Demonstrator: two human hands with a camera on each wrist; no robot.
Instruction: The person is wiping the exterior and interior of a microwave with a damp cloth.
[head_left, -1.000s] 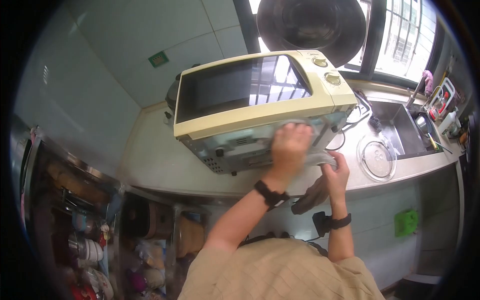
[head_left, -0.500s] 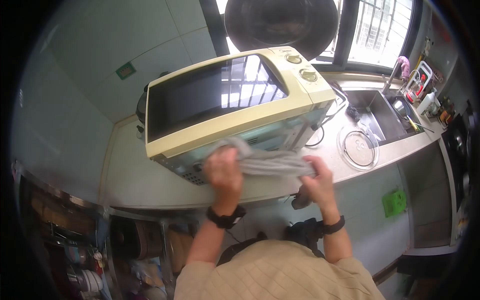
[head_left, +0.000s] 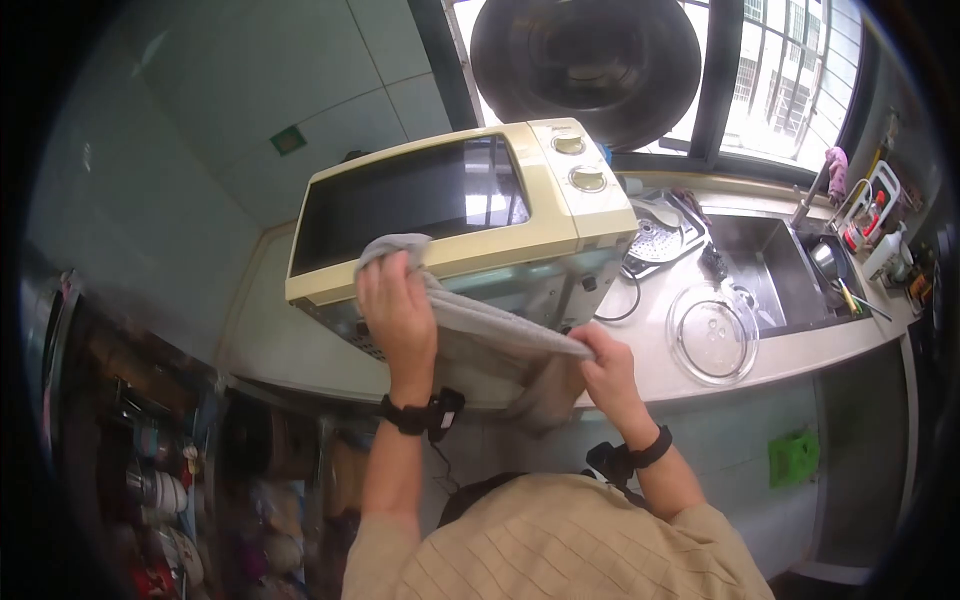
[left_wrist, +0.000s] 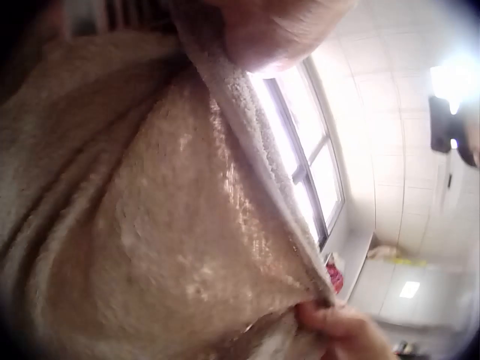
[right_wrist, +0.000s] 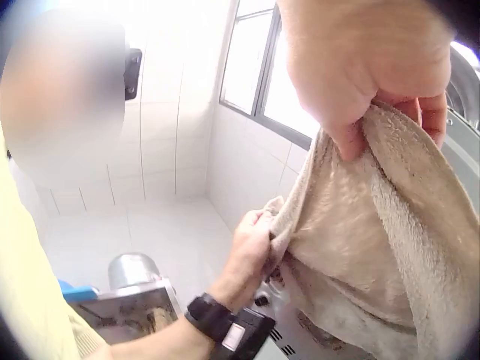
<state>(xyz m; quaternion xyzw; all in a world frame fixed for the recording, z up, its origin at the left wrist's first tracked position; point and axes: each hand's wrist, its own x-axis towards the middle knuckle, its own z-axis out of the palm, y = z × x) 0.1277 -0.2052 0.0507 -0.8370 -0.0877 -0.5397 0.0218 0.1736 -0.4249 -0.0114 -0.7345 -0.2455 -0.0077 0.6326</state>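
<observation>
- The grey towel point(head_left: 490, 318) is stretched slantwise between both hands, in front of the microwave oven's underside and near the front edge of the countertop point(head_left: 285, 352); its loose part hangs past that edge.
- The left hand point(head_left: 400, 318) grips a bunched end of the towel beside the lower rim of the cream door frame; whether the bunch presses on the rim, I cannot tell.
- The right hand point(head_left: 610, 370) pinches the other end between thumb and fingers, lower and nearer the countertop's front edge.
- The microwave oven point(head_left: 465, 225) sits on the countertop with its door facing up and its underside turned toward the person, so any push is best kept light and steady, lest it rock.
- Gathering the slack into a flat pad under one palm should give more control than a taut strip.
- The hanging part is best lifted clear of the dark foot point(head_left: 590, 285) and the power cord point(head_left: 637, 298), where it could snag.
- The glass turntable point(head_left: 712, 335) lies near the front edge, between oven and sink point(head_left: 775, 265); the right elbow and towel should swing clear of it.
</observation>
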